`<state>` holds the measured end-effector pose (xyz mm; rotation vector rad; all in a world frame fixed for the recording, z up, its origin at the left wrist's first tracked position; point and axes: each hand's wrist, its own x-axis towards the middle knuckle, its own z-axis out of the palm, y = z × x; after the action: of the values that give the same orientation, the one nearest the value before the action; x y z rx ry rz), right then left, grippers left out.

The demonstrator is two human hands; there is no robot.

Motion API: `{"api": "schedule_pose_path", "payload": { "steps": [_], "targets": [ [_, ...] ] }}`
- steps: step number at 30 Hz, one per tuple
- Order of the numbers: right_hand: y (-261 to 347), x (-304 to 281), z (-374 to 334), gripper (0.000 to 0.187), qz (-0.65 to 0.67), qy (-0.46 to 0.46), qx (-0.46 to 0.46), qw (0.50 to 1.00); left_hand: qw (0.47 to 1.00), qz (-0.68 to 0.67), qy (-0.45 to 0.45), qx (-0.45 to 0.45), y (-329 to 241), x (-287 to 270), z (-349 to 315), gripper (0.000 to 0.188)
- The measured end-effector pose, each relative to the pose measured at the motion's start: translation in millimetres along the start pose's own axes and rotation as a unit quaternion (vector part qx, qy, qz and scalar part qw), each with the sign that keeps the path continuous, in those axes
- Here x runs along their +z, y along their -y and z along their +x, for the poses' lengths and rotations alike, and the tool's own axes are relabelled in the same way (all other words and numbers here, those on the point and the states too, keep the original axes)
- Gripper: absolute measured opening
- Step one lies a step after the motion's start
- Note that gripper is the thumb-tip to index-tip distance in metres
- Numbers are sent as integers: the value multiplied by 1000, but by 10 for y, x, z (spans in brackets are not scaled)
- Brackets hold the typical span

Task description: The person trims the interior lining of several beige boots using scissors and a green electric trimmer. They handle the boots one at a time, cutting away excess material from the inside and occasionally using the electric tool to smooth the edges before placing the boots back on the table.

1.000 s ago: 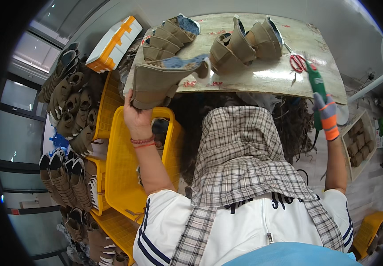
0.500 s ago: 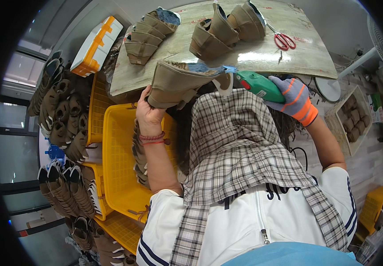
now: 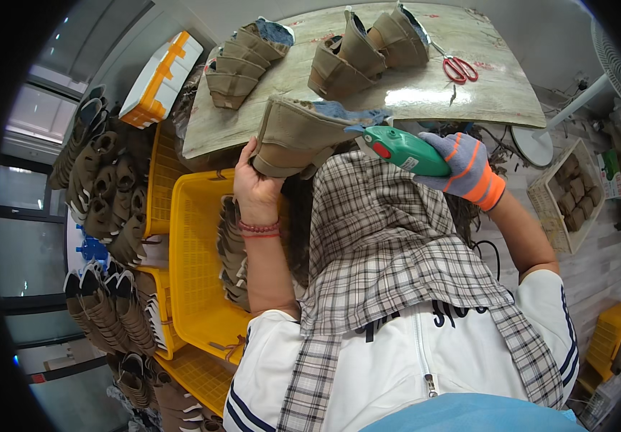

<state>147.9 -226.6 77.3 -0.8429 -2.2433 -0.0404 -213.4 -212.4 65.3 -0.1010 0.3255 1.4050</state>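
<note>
My bare left hand (image 3: 256, 189) is closed on the side of a tan shoe upper (image 3: 297, 137), lifted at the table's near edge. Blue fuzzy lining shows along the upper's top edge. In my right hand (image 3: 469, 173), under a grey and orange glove, is a pair of green electric scissors (image 3: 405, 153) with a red button. Its blue-tipped blade end points left, close under the lined edge; whether it touches the upper I cannot tell. On the table (image 3: 267, 128) stand nested tan uppers (image 3: 237, 72) at left and further uppers (image 3: 368, 54) toward the middle.
Red-handled scissors (image 3: 460, 70) lie on the table's right. A yellow basket (image 3: 188, 245) with uppers stands left of my lap, and stacked uppers (image 3: 112, 180) fill the far left. A white fan (image 3: 537, 144) and a pale basket (image 3: 577, 234) of brown pieces are at right.
The electric scissors have moved left and slightly down, and their blade end is lower against the upper. A pale strip that hung by the blade no longer shows. My left hand has shifted slightly right.
</note>
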Motion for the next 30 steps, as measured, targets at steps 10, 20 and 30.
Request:
{"api": "schedule_pose_path", "payload": {
  "steps": [10,20,30],
  "targets": [
    [154,75,132,56,149,19,64,987,971,114,160,134,311,95,-231,38],
    [267,189,249,53,278,41,140,950,890,308,230,245,499,141,-319,44],
    [319,252,336,53,284,18,190,940,746,553,122,350,582,-75,-249,31]
  ]
}}
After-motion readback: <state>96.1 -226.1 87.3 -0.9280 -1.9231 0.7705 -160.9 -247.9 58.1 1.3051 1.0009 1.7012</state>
